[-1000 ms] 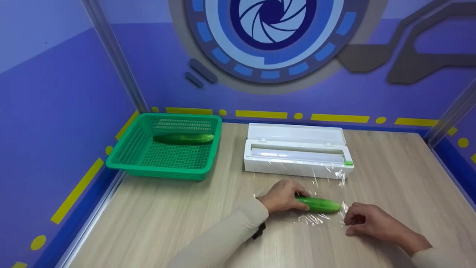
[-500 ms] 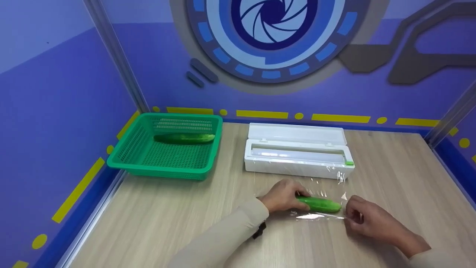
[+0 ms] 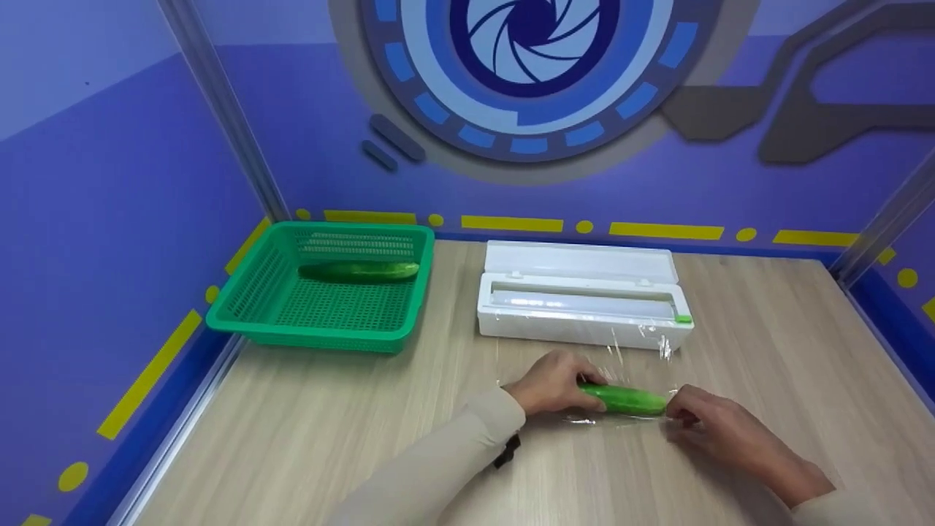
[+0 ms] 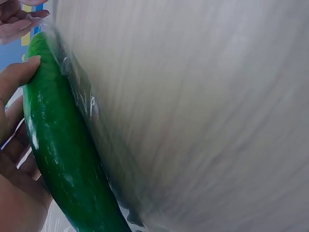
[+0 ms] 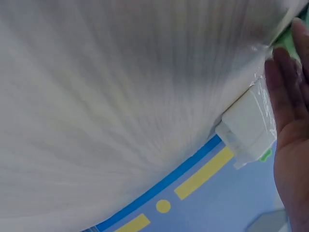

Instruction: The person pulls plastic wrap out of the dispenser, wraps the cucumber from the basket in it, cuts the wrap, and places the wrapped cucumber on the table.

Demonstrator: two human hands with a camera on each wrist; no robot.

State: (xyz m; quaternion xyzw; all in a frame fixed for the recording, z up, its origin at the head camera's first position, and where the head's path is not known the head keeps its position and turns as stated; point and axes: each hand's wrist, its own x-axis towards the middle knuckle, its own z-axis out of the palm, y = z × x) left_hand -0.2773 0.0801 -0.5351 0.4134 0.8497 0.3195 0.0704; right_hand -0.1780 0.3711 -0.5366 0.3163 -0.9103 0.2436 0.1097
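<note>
Left grip (image 3: 554, 383) snug round cucumber (image 3: 625, 399), right grip (image 3: 719, 421) closed on film (image 4: 91, 104), far table edge (image 3: 760, 261) well apart

Wrap box (image 3: 577, 329) behind cucumber (image 3: 628, 401), right of basket (image 3: 321, 334)

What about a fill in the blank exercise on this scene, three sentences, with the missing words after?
The cucumber outside the basket is gripped by the person's ____ hand.
The basket with the other cucumber in it is ____ in color.
The white box has its lid not closed but ____.
Missing words: left, green, open.
</note>
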